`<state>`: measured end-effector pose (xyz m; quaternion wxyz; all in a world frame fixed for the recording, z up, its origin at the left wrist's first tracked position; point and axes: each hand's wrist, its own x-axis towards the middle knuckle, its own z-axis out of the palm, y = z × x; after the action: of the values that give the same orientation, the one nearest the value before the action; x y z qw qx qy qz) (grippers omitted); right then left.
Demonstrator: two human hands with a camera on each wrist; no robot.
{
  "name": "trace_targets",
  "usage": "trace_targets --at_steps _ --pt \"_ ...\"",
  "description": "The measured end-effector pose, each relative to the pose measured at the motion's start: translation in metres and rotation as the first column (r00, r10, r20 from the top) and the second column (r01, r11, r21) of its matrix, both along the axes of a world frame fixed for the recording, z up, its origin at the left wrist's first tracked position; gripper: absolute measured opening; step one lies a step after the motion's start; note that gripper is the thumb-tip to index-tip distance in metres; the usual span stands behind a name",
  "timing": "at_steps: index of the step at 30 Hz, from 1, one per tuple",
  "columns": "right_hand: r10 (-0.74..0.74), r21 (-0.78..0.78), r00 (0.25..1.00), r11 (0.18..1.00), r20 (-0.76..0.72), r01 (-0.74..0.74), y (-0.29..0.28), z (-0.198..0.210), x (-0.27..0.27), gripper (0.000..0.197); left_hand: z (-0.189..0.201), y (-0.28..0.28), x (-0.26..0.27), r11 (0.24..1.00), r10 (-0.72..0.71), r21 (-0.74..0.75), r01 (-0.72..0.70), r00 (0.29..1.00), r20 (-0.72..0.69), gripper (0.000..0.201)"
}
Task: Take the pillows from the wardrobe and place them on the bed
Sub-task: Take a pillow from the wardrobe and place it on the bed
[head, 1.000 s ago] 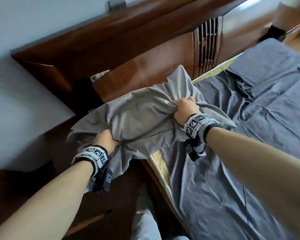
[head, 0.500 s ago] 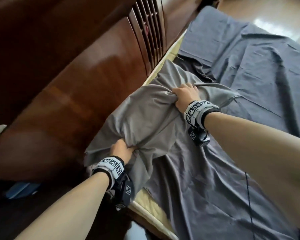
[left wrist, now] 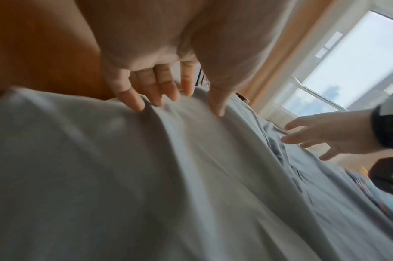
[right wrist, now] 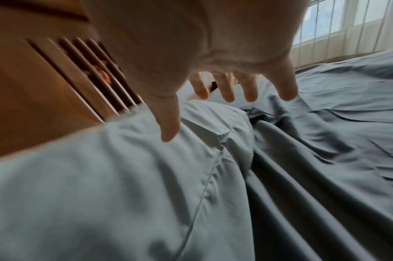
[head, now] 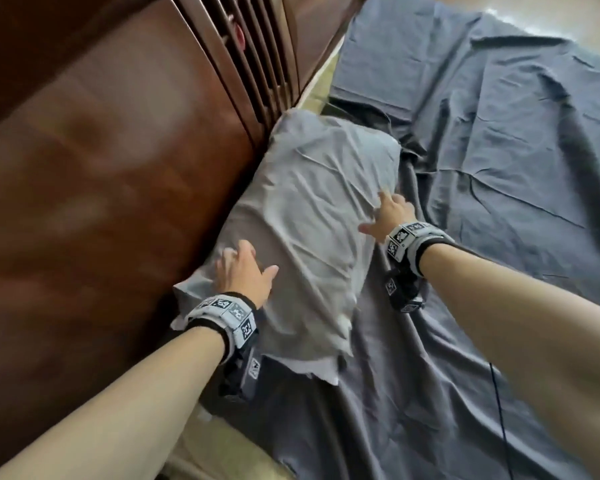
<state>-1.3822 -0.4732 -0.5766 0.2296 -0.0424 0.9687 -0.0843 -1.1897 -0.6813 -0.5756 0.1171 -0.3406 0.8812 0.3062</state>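
A light grey pillow [head: 312,216] lies flat on the bed [head: 499,150], its long side against the wooden headboard [head: 118,174]. My left hand [head: 246,271] is over the pillow's near end with straight, spread fingers [left wrist: 132,102] whose tips touch the cloth. My right hand [head: 388,213] hovers at the pillow's right edge, fingers [right wrist: 226,95] spread and holding nothing. The pillow [right wrist: 123,176] fills the lower left of the right wrist view, and the pillow [left wrist: 146,176] fills most of the left wrist view.
A dark blue-grey sheet [head: 465,375] covers the bed, rumpled beside the pillow. The headboard has a slatted panel [head: 257,57]. A strip of yellowish mattress [head: 222,445] shows at the near corner. A bright window [left wrist: 347,61] stands beyond the bed.
Both hands carried the pillow over to the bed, set it down along the headboard and let go. Their fingers went from bunched in the cloth to spread.
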Motion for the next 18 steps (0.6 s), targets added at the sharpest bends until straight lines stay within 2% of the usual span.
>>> trace_targets --at_steps 2,4,6,9,11,12,16,18 --pt "-0.084 0.060 0.995 0.995 0.046 0.081 0.024 -0.032 -0.013 0.088 -0.014 0.001 -0.014 0.976 -0.191 -0.089 0.199 0.978 0.085 0.084" --pt "-0.150 0.108 0.988 0.984 0.043 0.145 0.044 -0.059 -0.029 0.085 -0.028 0.008 -0.029 0.949 -0.283 -0.084 0.304 0.938 0.200 0.118" --pt "-0.220 0.143 0.974 0.967 0.053 0.211 0.060 -0.082 -0.047 0.083 -0.043 0.013 -0.047 0.952 -0.272 -0.060 0.300 0.919 0.286 0.140" --pt "-0.239 0.214 0.963 0.954 0.123 0.210 0.078 -0.116 -0.066 0.111 -0.065 0.008 -0.070 0.964 -0.199 -0.097 0.246 0.917 0.345 0.150" --pt "-0.181 0.239 0.960 0.962 0.213 0.129 0.085 -0.146 -0.065 0.132 -0.080 0.000 -0.084 0.954 -0.181 -0.166 0.250 0.922 0.343 0.140" --pt "-0.170 0.230 0.955 0.967 0.244 0.113 0.086 -0.159 -0.059 0.138 -0.087 -0.004 -0.090 0.953 -0.171 -0.187 0.240 0.931 0.323 0.128" --pt "-0.237 0.213 0.936 0.960 0.260 0.183 0.077 -0.178 -0.049 0.145 -0.082 -0.008 -0.120 0.978 -0.113 -0.146 0.150 0.966 0.234 0.053" --pt "-0.247 0.198 0.928 0.960 0.279 0.196 0.078 -0.176 -0.049 0.148 -0.063 -0.001 -0.133 0.979 -0.140 -0.129 0.159 0.980 0.145 0.031"
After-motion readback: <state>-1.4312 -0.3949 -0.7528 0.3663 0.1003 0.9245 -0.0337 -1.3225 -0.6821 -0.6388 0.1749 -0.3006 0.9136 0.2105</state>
